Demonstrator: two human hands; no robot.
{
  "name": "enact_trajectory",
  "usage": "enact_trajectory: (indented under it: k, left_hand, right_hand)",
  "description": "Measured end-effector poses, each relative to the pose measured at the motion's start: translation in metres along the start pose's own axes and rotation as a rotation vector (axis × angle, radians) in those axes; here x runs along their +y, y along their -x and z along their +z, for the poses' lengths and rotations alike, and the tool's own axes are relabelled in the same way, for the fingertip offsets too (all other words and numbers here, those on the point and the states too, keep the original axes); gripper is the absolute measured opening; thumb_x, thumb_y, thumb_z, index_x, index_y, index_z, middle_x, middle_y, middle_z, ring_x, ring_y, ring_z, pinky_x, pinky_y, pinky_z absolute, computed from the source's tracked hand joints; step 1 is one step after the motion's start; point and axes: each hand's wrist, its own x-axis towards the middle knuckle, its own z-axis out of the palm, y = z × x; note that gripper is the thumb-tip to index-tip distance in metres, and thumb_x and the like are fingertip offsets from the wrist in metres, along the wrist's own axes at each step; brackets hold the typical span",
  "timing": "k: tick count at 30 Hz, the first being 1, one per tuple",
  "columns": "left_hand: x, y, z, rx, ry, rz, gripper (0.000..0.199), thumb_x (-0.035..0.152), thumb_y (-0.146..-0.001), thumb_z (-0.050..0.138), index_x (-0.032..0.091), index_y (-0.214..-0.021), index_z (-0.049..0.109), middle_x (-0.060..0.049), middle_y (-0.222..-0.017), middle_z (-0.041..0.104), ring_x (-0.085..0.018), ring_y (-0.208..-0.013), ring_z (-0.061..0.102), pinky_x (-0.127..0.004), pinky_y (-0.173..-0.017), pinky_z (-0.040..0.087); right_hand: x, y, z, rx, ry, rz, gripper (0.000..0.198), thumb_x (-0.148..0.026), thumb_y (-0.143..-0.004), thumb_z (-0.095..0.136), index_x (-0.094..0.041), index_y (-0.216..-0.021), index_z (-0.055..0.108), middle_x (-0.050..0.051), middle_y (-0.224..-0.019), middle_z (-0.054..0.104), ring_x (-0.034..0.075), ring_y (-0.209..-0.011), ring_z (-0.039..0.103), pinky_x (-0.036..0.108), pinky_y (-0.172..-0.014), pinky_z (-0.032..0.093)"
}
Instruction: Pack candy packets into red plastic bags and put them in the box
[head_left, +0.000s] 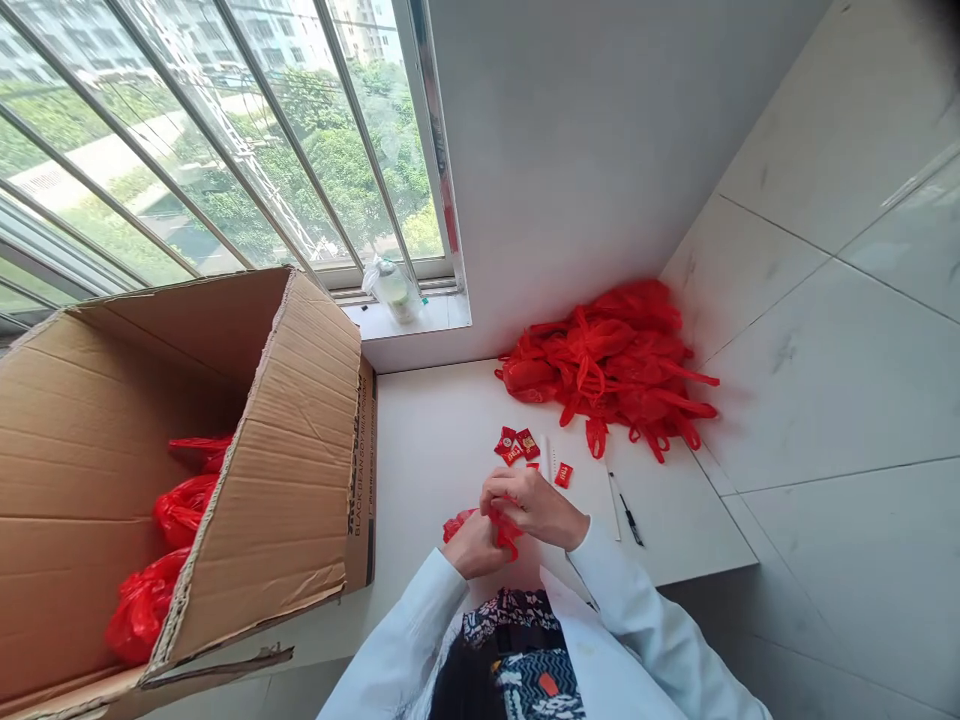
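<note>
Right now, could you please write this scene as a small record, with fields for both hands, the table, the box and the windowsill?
Left hand: holding a red bag
Right hand: fingers curled at the same bag, grip partly hidden
Table: red pile against the wall, red packets, black pen
Box: open cardboard, red bundles inside
Windowsill: translucent container

Both hands (534, 503) together on a red bag (511, 537) at a white table (427, 430), heaped red bags (604, 350) beyond.
</note>
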Motion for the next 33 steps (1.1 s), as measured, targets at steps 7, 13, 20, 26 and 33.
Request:
enact_trajectory:
  k: [7,13,20,26,33]
  left_hand:
    - [-0.004,-0.006,-0.014,-0.091,0.240,-0.103,0.044,0.054,-0.084,0.037,0.017,-0.065,0.049,0.005,-0.049,0.037,-0.010,-0.047,0.035,-0.023,-0.044,0.028]
    - [-0.001,-0.011,-0.028,-0.175,0.399,-0.174,0.062,0.069,-0.082,0.030,0.014,-0.065,0.055,0.001,-0.046,0.047,-0.010,-0.042,0.043,-0.024,-0.045,0.033]
    - [0.006,-0.003,-0.040,-0.103,0.144,0.073,0.011,0.014,-0.068,0.056,0.016,-0.078,0.059,0.001,-0.070,0.062,-0.012,-0.063,0.053,-0.022,-0.060,0.038]
    - [-0.003,0.000,-0.035,0.177,-0.644,0.290,0.025,0.000,-0.070,0.040,0.019,-0.079,0.054,-0.004,-0.079,0.061,-0.016,-0.064,0.054,-0.024,-0.051,0.031]
    - [-0.034,-0.020,-0.037,0.351,-0.683,0.214,0.028,0.003,-0.083,0.032,0.018,-0.087,0.055,-0.009,-0.095,0.055,-0.018,-0.078,0.052,-0.025,-0.058,0.038]
  right_hand:
    - [0.026,-0.008,0.005,0.144,0.015,0.086,0.013,-0.013,-0.080,0.055,-0.019,-0.088,0.065,0.002,-0.093,0.065,0.015,-0.093,0.053,0.028,-0.083,0.041]
    - [0.033,0.007,0.010,0.233,-0.160,0.271,0.023,-0.030,-0.086,0.051,-0.016,-0.074,0.063,-0.001,-0.065,0.061,0.011,-0.061,0.053,0.022,-0.060,0.040]
    - [0.044,0.005,0.004,0.220,-0.271,0.247,0.023,-0.035,-0.084,0.053,-0.016,-0.083,0.065,0.002,-0.079,0.065,0.013,-0.074,0.057,0.023,-0.067,0.043]
    - [0.078,-0.044,0.020,-0.232,-0.503,0.091,0.025,-0.030,-0.087,0.045,-0.016,-0.095,0.064,0.003,-0.091,0.065,0.013,-0.088,0.058,0.029,-0.086,0.044]
    - [0.109,-0.059,0.047,-0.295,-0.390,0.144,0.024,-0.013,-0.077,0.045,-0.016,-0.092,0.063,-0.003,-0.070,0.060,0.011,-0.067,0.054,0.022,-0.067,0.044]
